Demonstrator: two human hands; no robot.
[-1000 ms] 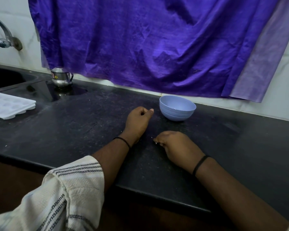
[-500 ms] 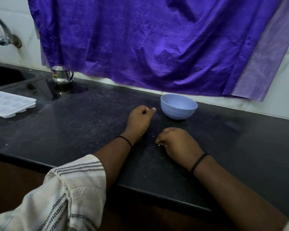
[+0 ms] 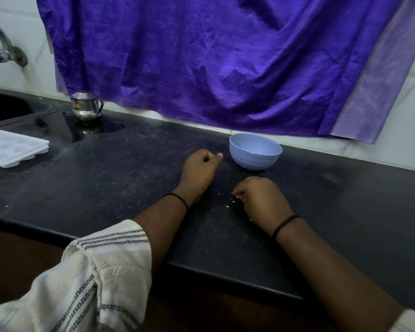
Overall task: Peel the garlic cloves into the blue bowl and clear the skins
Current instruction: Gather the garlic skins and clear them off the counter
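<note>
- Black stone counter (image 3: 105, 188) seen from the head view, carrying one round pale-blue plastic bowl (image 3: 255, 152) near the back wall, just below the hanging purple cloth (image 3: 201, 68).
- Compared with a second ago: hardly any change; both hands in almost the same spots, bowl unmoved, right hand drawn slightly tighter over the crumbs.
- Left hand (image 3: 198, 172) resting on the counter just left of the bowl, not touching it; fingers curled into a loose fist, thumb tip laid against the bent forefinger; impossible to tell whether anything lies inside.
- Right hand (image 3: 262, 200) knuckles-up on the counter in front of the bowl, apart from it; fingers curled under, fingertips gathered over small white bits; cannot tell if a skin is actually pinched or merely covered.
- White garlic-skin flecks (image 3: 232, 201): a few tiny pieces scattered on the counter between the two hands, too small to count surely.
- No garlic clove made out anywhere; inside of the bowl mostly hidden by its near wall.
- Two thin black wristbands, one on the left wrist (image 3: 177, 198), one on the right (image 3: 285, 224).
- One cream sleeve with dark woven stripes (image 3: 101, 271) pushed up on the left forearm.
- Also counted: one small steel jug (image 3: 86, 107) at the back left, one white moulded tray (image 3: 12, 149) at the left edge, one metal tap (image 3: 2, 49) above the dark sink (image 3: 7, 109).
</note>
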